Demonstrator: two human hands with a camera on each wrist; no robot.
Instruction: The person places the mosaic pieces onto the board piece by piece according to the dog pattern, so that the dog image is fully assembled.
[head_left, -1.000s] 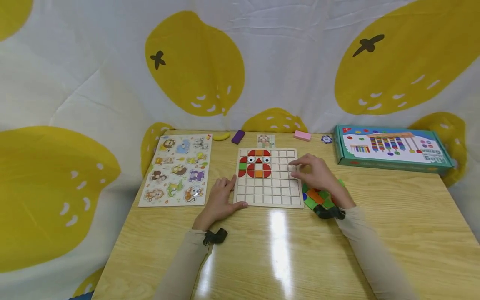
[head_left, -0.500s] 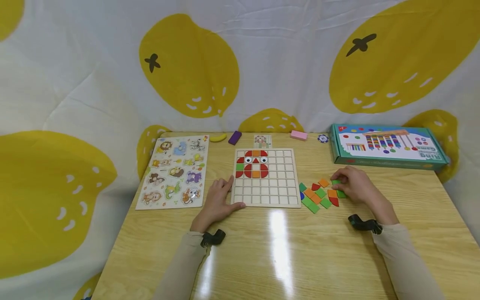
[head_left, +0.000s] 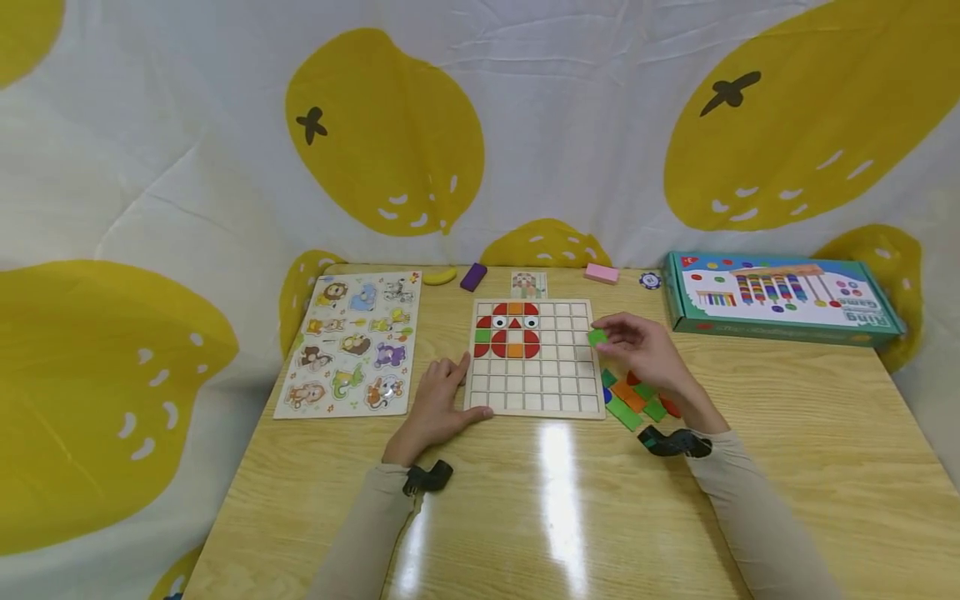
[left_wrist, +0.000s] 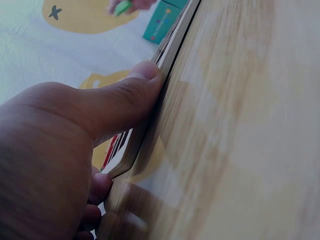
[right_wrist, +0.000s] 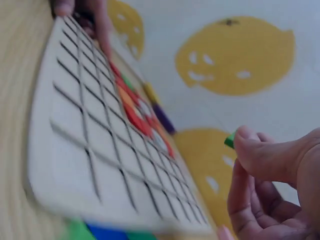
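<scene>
The right hand (head_left: 637, 346) pinches a green tile (head_left: 597, 337) between thumb and fingers, holding it raised by the right edge of the board (head_left: 562, 385). The left hand (head_left: 438, 404) is uncurled at the near left corner, thumb resting on the near edge and a finger touching the left edge.

Red, orange, green and eye-marked tiles fill several cells in the far left part of the board. Loose tiles (head_left: 628, 396) lie just right of the board, partly hidden under the right hand.

On the table (head_left: 645, 517), a card (head_left: 529, 285) lies just beyond the board, with a purple block (head_left: 473, 277) and a banana (head_left: 440, 276) to its left, a pink block (head_left: 602, 273), chip (head_left: 649, 281) and box (head_left: 783, 296) to its right. An animal puzzle (head_left: 332, 357) lies at left.
</scene>
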